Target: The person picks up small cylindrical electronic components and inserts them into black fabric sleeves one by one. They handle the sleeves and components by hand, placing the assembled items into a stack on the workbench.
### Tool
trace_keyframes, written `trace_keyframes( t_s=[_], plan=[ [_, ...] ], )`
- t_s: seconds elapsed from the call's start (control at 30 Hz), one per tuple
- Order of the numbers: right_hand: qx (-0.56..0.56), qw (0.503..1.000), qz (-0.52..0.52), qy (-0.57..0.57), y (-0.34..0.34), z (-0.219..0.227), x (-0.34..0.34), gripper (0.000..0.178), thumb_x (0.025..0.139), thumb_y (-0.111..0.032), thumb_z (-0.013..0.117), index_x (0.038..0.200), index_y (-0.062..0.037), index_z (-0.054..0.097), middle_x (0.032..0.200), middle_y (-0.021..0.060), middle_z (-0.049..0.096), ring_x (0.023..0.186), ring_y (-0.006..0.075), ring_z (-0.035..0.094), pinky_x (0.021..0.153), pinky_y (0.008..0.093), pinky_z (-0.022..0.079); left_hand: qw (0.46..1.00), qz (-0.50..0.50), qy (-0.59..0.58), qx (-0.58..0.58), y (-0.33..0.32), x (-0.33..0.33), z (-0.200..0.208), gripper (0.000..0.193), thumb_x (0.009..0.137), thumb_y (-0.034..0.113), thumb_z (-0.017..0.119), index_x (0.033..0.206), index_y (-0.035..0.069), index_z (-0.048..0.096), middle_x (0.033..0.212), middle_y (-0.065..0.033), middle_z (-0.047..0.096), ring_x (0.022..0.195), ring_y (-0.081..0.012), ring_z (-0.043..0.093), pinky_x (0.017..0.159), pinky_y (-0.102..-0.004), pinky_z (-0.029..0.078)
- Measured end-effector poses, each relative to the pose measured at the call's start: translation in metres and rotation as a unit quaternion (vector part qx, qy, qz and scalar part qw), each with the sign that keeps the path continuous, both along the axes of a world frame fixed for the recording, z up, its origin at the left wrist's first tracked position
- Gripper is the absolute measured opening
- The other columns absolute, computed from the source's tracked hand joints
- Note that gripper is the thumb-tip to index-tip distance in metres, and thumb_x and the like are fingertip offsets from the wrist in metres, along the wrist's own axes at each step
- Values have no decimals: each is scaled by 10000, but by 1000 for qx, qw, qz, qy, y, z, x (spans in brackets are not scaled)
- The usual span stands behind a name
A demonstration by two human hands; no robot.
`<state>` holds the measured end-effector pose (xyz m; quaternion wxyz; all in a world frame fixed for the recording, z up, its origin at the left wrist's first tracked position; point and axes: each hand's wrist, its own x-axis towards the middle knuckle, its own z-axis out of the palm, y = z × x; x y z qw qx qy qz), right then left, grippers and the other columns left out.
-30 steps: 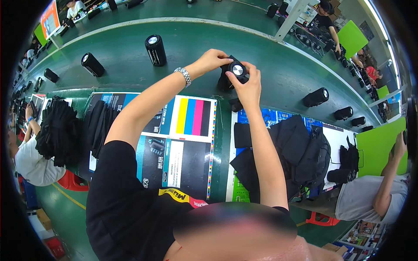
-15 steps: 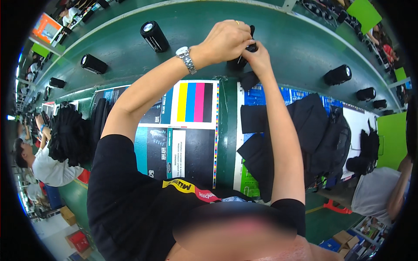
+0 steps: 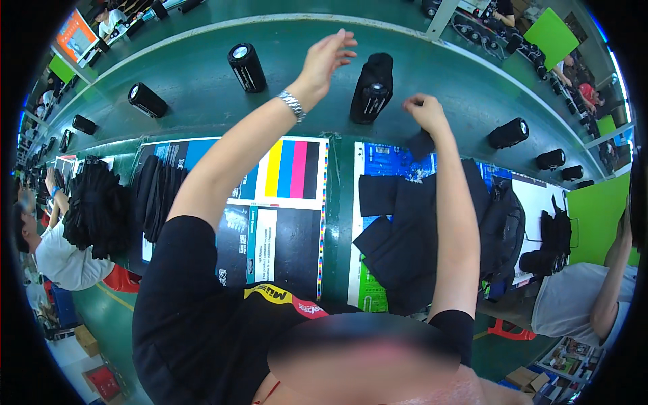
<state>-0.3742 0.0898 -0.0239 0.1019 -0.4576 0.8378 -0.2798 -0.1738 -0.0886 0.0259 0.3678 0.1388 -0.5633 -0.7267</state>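
Note:
A black cylindrical speaker stands on the green belt between my hands, touched by neither. Directly behind it rises a dark rounded shape; I cannot tell whether it is a cloth pouch or a covered speaker. To its left, my left hand is raised, empty, with its fingers apart and a silver watch at the wrist. My right hand, on the other side, has curled fingers. A black cloth piece hangs below that palm and seems held in it; the grip is partly hidden.
Other black speakers stand along the belt, one at left and one at right. Black cloth pouches lie on the printed sheets nearer me. Bundled black pouches are at the left. Co-workers sit on both sides.
Both hands have come off the speaker, the left going left and the right going right and nearer me. The black cloth piece has moved along with the right hand.

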Motion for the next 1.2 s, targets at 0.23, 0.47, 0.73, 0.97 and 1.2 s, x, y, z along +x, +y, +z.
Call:
trace_keyframes(
  t_s=[0.23,0.47,0.73,0.97,1.2],
  plan=[
    [-308,806,-152,-482,-87,13,42,293,874,-299,649,842,-8,654,703,10,602,586,86,540,524,258,431,994,33,-4,101,51,-63,-38,578,991,444,368,977,-61,648,922,-150,682,823,-185,644,785,-277,501],
    [-397,769,-96,-492,-80,-50,44,253,800,-213,737,756,29,680,708,26,628,624,84,549,582,241,434,993,9,59,105,50,-57,-97,525,983,389,358,982,-43,657,907,-97,678,854,-148,623,822,-257,467],
    [-427,797,-172,-392,-72,-72,8,254,844,-187,645,819,62,689,723,51,649,633,115,565,585,259,453,985,127,-52,102,44,-80,-110,473,978,359,411,827,-26,640,760,-71,662,701,-137,598,678,-261,448],
    [-496,662,-248,-504,75,7,2,445,880,-436,633,872,-4,526,876,131,572,604,127,498,538,254,418,991,125,-30,44,58,4,-66,458,999,368,403,1092,-51,563,965,-121,682,893,-155,623,843,-292,436],
    [-379,569,-14,-730,70,20,172,306,905,-125,501,1113,98,528,1136,213,570,1027,294,547,934,375,440,980,-40,-128,-147,132,131,-42,346,849,266,697,1077,12,643,957,-56,665,921,-111,600,828,-259,469]
  ],
)
